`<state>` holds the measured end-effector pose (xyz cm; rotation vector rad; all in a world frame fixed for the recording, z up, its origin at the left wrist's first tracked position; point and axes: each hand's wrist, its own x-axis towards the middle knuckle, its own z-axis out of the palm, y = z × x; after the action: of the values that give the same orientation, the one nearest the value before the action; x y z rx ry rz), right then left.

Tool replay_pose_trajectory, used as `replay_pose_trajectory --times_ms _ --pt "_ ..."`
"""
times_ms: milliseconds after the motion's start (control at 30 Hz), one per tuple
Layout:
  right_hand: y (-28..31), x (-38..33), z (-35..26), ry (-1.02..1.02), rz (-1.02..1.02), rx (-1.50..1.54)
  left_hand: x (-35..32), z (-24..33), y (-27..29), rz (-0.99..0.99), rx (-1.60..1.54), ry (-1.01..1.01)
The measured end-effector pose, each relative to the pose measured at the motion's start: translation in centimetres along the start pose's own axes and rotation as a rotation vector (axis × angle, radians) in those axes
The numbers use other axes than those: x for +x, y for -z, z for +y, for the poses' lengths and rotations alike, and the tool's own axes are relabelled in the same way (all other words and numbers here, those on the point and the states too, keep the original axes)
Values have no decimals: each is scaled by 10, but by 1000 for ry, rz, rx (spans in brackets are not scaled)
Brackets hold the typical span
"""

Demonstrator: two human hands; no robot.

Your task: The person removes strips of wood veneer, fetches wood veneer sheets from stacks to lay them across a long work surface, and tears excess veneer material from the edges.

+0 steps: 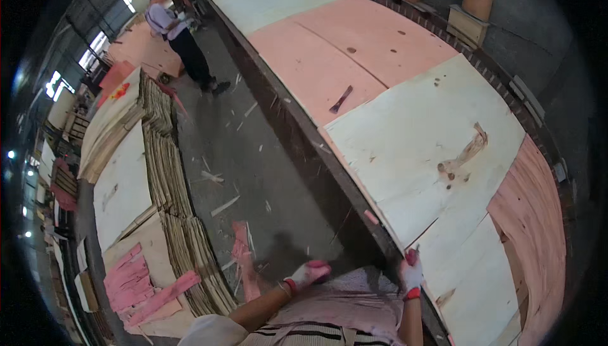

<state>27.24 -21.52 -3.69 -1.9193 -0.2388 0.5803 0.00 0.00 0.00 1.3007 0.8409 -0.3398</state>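
My left hand [308, 274], in a white glove with pink-red fingers, hangs over the floor in front of my body. Its fingers are curled, and nothing shows in them. At the near edge of the long bench, my right hand [411, 272] is closed in a similar glove; whatever it grips is too small to make out. Beside it lies a pale wood veneer sheet [405, 162] with a brown knot streak. A dark slit in the veneer runs up from near that hand. A pink veneer sheet [304, 48] lies farther along, with a dark flat tool-like strip [341, 99] on it.
To the left stands a tall veneer stack [174, 175] with torn pink veneer pieces [136, 282] on top. Wood scraps [244, 254] litter the aisle floor. A person [174, 29] stands at the far end. Reddish veneer [532, 219] covers the bench's right side.
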Motion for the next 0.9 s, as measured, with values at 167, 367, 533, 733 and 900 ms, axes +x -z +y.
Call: replay_pose_trajectory --times_ms 167,367,533,733,900 --pt "-144 -36 -79 -1 -315 14 -16 -80 119 363 -257 -176" --pt "-220 -32 -88 120 -611 65 -88 -86 176 645 -537 -227" --pt "-299 -40 -148 -124 -902 -78 -167 -141 169 979 -880 -322" --pt "-416 -5 -165 -71 -1289 -388 -200 -217 97 1326 -1273 -242" --pt "-517 -98 -236 109 -1390 -563 -231 -240 37 1478 -1496 5"
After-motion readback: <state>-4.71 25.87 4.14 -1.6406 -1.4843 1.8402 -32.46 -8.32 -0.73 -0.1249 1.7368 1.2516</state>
